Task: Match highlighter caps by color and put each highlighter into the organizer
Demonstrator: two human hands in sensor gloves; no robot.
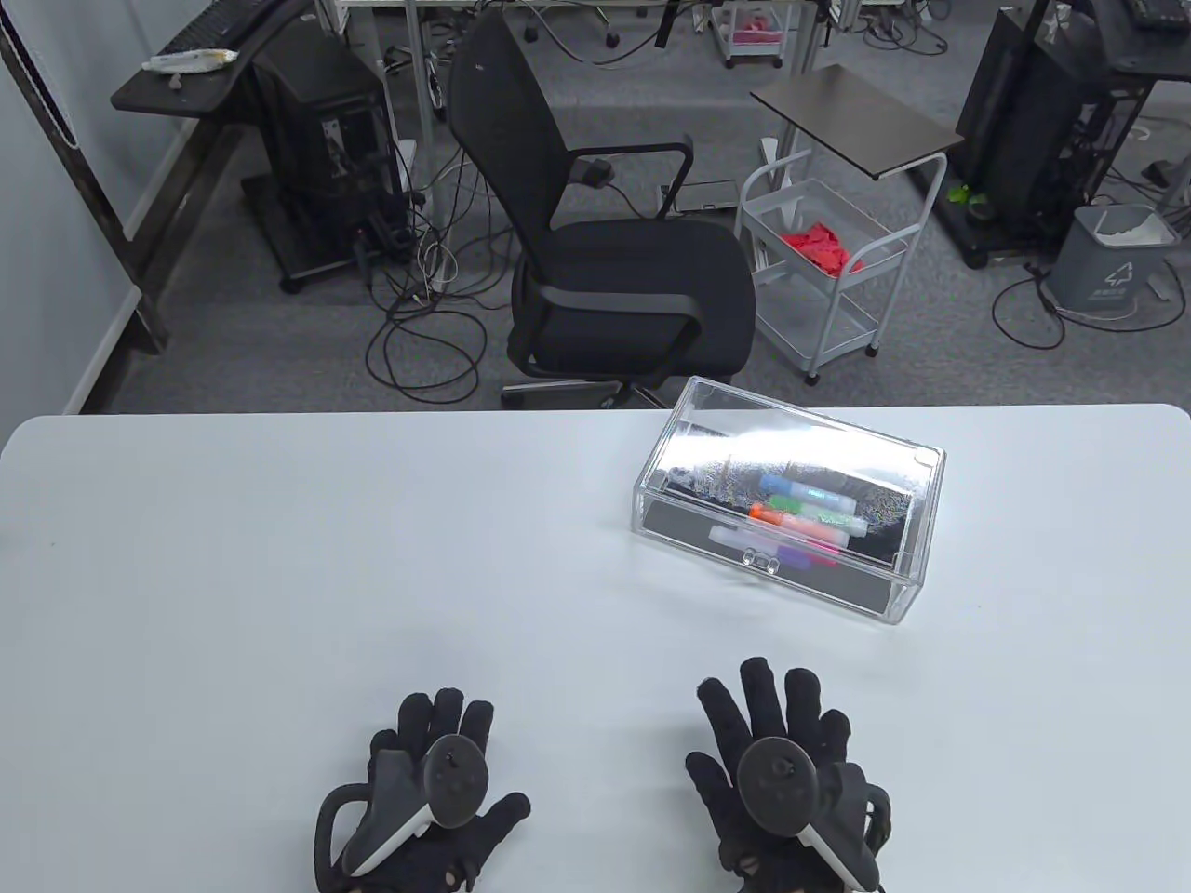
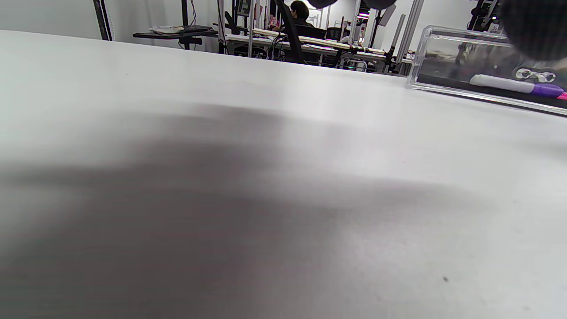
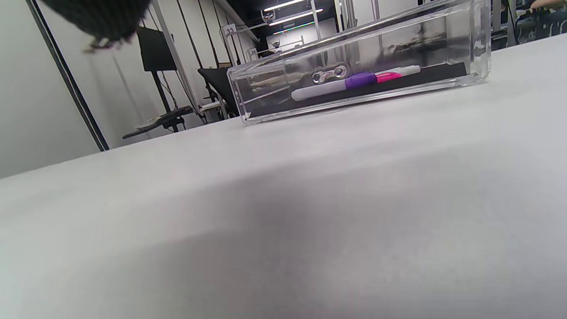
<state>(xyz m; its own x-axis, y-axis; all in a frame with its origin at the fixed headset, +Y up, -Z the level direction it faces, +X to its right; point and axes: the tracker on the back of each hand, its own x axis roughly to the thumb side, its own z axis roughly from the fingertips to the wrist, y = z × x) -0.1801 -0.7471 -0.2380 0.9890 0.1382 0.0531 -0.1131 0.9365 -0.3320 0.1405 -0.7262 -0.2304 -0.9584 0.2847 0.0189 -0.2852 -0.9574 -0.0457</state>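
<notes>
Left hand (image 1: 423, 800) in black sensor glove: flat on white table (image 1: 279, 558), fingers straight and spread, holding nothing. Right hand (image 1: 791, 781): same, flat w/ fingers spread, empty. Clear acrylic drawer organizer (image 1: 893, 595): far right of table, well apart from both hands, drawer closed. Capped highlighters (image 1: 805, 521) (blue, green, orange, purple, pink) lying inside, side by side.
</notes>
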